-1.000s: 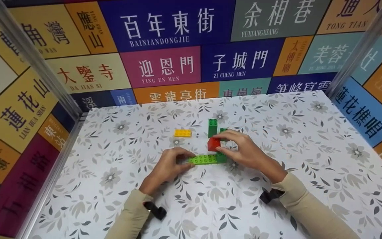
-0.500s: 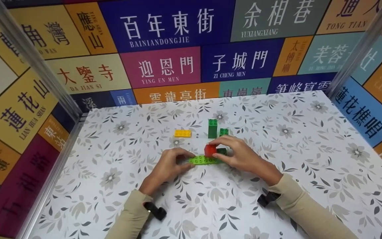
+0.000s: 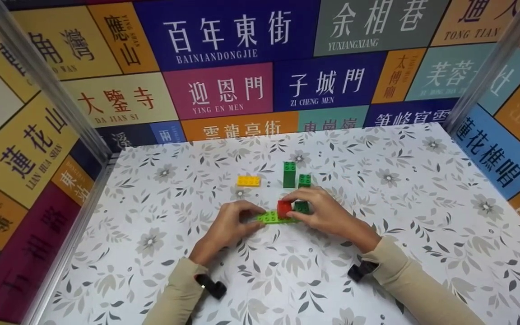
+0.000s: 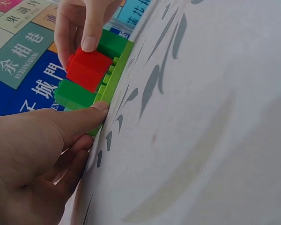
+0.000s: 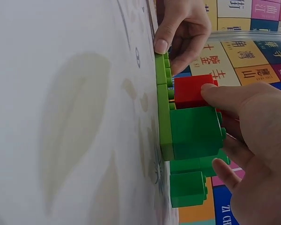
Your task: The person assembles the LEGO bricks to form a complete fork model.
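Note:
A red brick (image 3: 284,209) is pinched between the thumb and fingers of my right hand (image 3: 328,215), over the middle of a light green plate (image 3: 269,218). In the right wrist view the red brick (image 5: 192,91) is beside a dark green brick (image 5: 196,133) that sits on the plate's end; whether the red one is fully seated I cannot tell. My left hand (image 3: 229,226) grips the plate's left end; in the left wrist view its thumb lies on the plate (image 4: 113,84).
Behind the plate stand a tall dark green block (image 3: 289,175) and a smaller green brick (image 3: 304,180). A yellow brick (image 3: 248,181) lies behind and left of the plate on the flower-patterned table (image 3: 151,280). Sign-printed panels (image 3: 224,90) border the table.
My right hand has brought the red brick left and down, from above the dark green brick to the plate's middle. My left hand has stayed at the plate's end.

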`<state>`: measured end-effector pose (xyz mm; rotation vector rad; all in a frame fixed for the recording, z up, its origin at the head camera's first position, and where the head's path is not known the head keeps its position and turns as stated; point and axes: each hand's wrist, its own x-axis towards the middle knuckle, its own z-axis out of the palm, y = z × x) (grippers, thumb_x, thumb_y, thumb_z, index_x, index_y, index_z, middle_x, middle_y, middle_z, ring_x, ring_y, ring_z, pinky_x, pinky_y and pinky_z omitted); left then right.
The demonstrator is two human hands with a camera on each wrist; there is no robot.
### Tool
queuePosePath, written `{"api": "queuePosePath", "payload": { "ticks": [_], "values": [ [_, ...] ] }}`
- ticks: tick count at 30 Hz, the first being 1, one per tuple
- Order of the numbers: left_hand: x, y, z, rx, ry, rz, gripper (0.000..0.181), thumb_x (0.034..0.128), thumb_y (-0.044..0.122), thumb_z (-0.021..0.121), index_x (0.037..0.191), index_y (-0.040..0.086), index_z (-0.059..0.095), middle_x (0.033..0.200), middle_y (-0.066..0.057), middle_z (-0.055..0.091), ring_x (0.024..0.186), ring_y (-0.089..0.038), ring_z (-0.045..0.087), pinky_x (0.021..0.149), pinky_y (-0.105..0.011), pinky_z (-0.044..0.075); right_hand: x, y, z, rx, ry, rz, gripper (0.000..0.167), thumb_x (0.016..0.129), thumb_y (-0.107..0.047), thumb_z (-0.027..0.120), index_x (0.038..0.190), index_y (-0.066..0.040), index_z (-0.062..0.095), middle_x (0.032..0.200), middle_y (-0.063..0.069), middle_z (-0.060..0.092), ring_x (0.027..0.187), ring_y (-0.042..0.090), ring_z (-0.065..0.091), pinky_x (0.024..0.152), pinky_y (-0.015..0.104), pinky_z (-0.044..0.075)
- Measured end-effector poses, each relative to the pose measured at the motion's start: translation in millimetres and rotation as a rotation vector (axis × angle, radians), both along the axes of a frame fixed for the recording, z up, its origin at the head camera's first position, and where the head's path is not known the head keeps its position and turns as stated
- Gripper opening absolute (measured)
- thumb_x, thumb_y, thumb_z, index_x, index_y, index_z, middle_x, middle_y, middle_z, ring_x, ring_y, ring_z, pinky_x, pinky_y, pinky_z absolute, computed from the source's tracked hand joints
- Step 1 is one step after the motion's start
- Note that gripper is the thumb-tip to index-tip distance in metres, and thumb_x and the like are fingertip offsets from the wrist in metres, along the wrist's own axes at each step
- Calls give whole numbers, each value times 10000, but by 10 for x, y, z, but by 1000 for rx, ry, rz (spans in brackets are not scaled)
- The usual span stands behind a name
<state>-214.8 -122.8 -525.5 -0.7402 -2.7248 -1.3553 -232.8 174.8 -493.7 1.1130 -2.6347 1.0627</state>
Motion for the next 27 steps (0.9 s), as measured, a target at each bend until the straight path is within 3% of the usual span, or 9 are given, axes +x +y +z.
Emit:
{"api": "queuePosePath", "payload": {
  "ticks": [15,22,27],
  "values": [
    [3,-8,15,1,26,-3,294,888,184,916,1167,139,835,1136,-5,817,1064,-173,760,962,-403,622,9,-68,28,16,-86,-6,333,961,-248,844,1277,-165,783,1276,-21,787,1234,212,718,1122,464,563],
    [7,-10,0,6,-20,-2,297,895,172,908,1181,149,832,1163,0,813,1086,-154,753,984,-393,614,10,-85,64,60,-133,-24,329,969,-268,835,1285,-192,785,1273,-29,782,1220,181,715,1113,426,572],
    [5,-6,-10,9,-15,-4,293,900,175,903,1183,151,832,1163,11,812,1090,-142,751,987,-376,613,2,-88,73,66,-129,-15,322,965,-256,840,1279,-205,794,1246,-35,789,1178,176,726,1075,430,591]
  ]
}}
